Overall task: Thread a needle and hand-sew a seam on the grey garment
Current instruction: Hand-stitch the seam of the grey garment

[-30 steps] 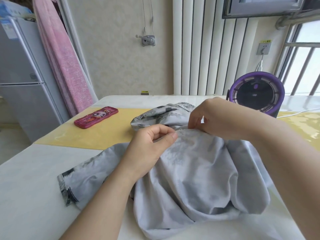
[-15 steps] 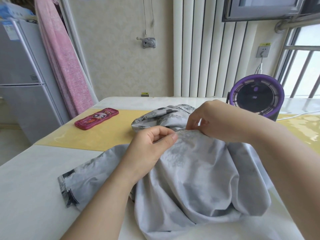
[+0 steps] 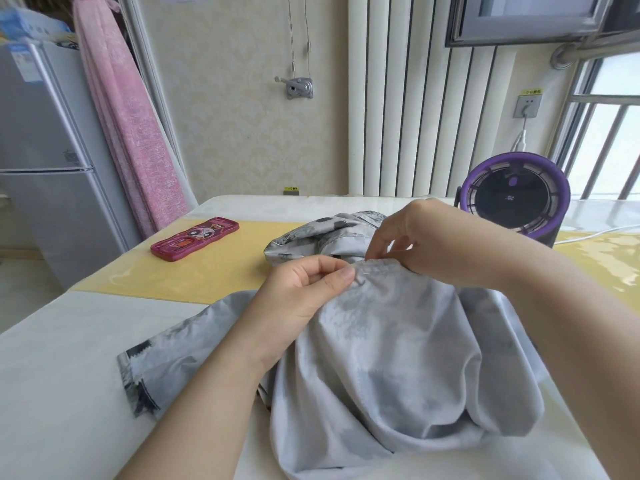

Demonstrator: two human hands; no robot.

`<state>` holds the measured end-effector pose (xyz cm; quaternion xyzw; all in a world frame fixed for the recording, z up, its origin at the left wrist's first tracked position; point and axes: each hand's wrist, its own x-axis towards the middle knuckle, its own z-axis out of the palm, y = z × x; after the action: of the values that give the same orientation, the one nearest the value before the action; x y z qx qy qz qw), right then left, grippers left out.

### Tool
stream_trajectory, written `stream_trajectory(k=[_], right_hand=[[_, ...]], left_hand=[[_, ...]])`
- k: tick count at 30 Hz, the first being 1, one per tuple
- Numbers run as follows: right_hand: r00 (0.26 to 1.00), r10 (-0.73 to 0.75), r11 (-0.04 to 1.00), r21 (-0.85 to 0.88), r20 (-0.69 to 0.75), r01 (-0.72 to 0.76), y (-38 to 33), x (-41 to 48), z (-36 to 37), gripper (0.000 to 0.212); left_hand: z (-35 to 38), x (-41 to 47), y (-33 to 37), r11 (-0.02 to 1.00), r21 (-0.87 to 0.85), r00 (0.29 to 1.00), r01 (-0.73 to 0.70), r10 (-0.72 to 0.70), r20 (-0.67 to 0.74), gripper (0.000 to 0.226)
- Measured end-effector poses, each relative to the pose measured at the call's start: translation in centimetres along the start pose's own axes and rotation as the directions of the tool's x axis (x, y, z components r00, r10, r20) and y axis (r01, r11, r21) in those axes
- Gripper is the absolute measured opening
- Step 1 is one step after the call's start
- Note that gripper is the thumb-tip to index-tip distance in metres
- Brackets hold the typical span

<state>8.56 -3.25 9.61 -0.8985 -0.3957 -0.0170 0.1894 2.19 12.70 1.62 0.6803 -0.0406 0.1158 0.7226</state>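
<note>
We see a pale grey garment [image 3: 398, 358] with darker grey blotches, a yellow mat [image 3: 214, 268], a red cartoon-printed case [image 3: 195, 239], and a purple-rimmed black fan [image 3: 515, 195].

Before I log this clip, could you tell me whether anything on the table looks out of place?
Nothing stands out: the left hand and right hand pinch the grey garment, the phone lies flat, the fan stands upright.

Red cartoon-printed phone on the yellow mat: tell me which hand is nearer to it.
Left. The left hand pinches the grey patterned garment to the right of the red cartoon-printed phone, apart from it; the right hand pinches the garment's edge farther right.
</note>
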Motion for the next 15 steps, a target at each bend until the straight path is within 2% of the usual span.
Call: stream_trajectory(k=[5,13,15], right_hand=[[0.999,-0.021,0.996,0.082,-0.024,0.023,-0.04,-0.03,0.27,0.04],[0.991,-0.114,0.914,0.384,-0.063,0.13,0.32,0.27,0.56,0.021],[0.992,-0.121,0.872,0.475,-0.019,0.116,0.52,0.14,0.39,0.021]], left_hand=[[-0.14,0.19,-0.19,0.995,-0.092,1.0,0.024,-0.026,-0.012,0.01],[0.29,0.28,-0.51,0.994,-0.106,0.996,-0.034,0.025,-0.085,0.008],[0.3,0.42,-0.67,0.993,-0.103,0.993,-0.053,0.042,-0.108,0.008]])
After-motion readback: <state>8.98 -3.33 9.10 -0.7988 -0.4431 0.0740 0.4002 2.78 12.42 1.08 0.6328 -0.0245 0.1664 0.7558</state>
